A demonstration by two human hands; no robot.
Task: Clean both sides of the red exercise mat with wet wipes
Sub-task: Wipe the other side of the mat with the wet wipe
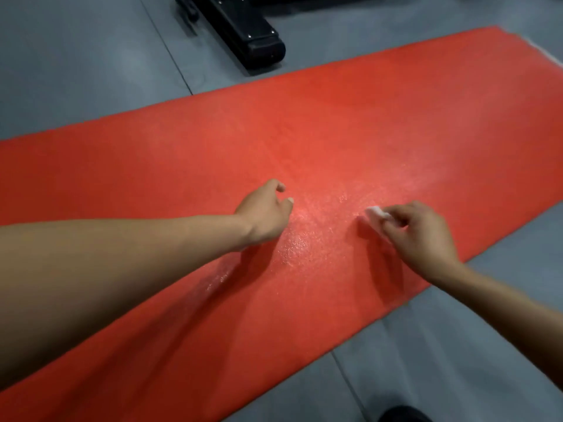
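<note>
The red exercise mat (350, 126) lies unrolled flat on the grey floor, running from lower left to upper right. A wet, shiny patch shows on it between my hands. My right hand (420, 236) pinches a small white wet wipe (376, 212) at its fingertips, just above the mat near its front edge. My left hand (266, 213) hovers over the middle of the mat with loosely curled fingers and holds nothing.
A black base of gym equipment (243, 32) stands on the grey floor (76, 71) just beyond the mat's far edge. A dark shoe tip (402, 415) shows at the bottom right on the floor.
</note>
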